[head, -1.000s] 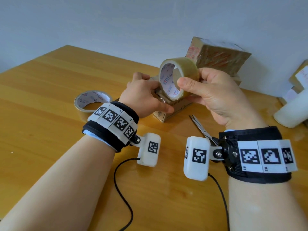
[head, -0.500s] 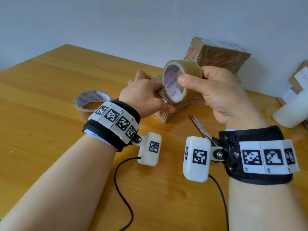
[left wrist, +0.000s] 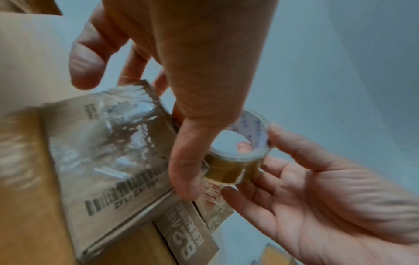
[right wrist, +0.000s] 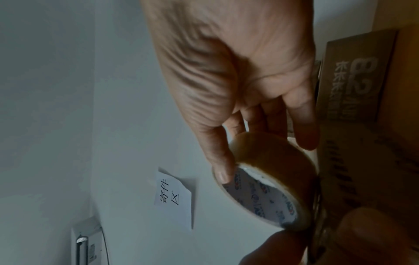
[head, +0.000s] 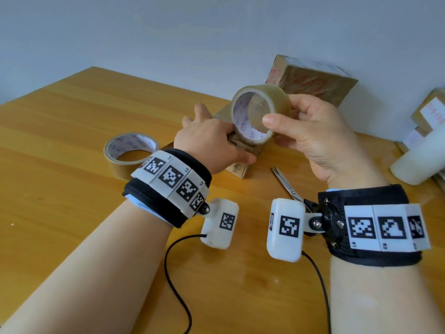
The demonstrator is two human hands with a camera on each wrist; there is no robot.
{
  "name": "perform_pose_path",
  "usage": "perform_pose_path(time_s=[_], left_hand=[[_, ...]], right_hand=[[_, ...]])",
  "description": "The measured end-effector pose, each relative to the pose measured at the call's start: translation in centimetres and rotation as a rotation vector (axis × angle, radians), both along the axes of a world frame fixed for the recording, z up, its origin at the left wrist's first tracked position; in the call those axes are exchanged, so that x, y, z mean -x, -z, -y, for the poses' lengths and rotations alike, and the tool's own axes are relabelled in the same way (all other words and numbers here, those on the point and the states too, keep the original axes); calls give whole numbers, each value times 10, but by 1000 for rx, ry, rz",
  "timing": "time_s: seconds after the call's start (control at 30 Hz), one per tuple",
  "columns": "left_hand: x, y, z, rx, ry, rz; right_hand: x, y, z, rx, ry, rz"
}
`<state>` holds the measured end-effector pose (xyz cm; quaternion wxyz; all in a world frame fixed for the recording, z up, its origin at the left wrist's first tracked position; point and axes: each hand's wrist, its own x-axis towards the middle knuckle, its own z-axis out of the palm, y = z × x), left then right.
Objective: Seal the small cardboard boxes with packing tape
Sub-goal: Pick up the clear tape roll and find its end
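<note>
Now tape roll point(head: 261, 116) on edge, open core toward camera.

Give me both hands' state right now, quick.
Left hand: grips the small cardboard box on the table, thumb on its near edge.
Right hand: holds the tape roll, thumb on its rim.

Table point(head: 72, 131) is showing honey-yellow wood grain. Box point(head: 243, 165) is showing plain brown card with dark barcode print and pale lettering. Roll point(head: 260, 114) is showing clear amber tape over a white core printed red and blue. Wristbands point(head: 168, 186) at 9 o'clock and 3 o'clock are showing black fabric with black-and-white square codes.
</note>
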<state>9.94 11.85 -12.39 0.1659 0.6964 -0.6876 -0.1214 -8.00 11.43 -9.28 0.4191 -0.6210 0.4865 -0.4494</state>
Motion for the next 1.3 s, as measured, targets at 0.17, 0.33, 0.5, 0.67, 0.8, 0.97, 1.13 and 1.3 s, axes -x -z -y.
perform_pose_path(time_s=[0.17, 0.33, 0.5, 0.67, 0.8, 0.97, 1.13, 1.3], left_hand=[[-13, -5, -12, -58, 19, 27], [-24, -10, -22, -62, 111, -223], [-29, -17, -24, 65, 29, -384], [-31, -11, -20, 276, 89, -291], [-26, 0, -14, 244, 185, -294], [-19, 7, -10, 251, 186, -246], [-25, 7, -8, 206, 243, -270], [-35, 5, -11, 92, 324, -265]], right_hand=[[7, 5, 6, 11, 159, -228], [7, 14, 9, -45, 185, -299], [-1, 19, 14, -86, 119, -117], [0, 19, 13, -126, 70, -66], [5, 15, 8, -188, 81, -357], [21, 14, 1, -347, 137, -812], [21, 15, -7, -503, 65, -1050], [10, 19, -4, -508, 24, -1099]])
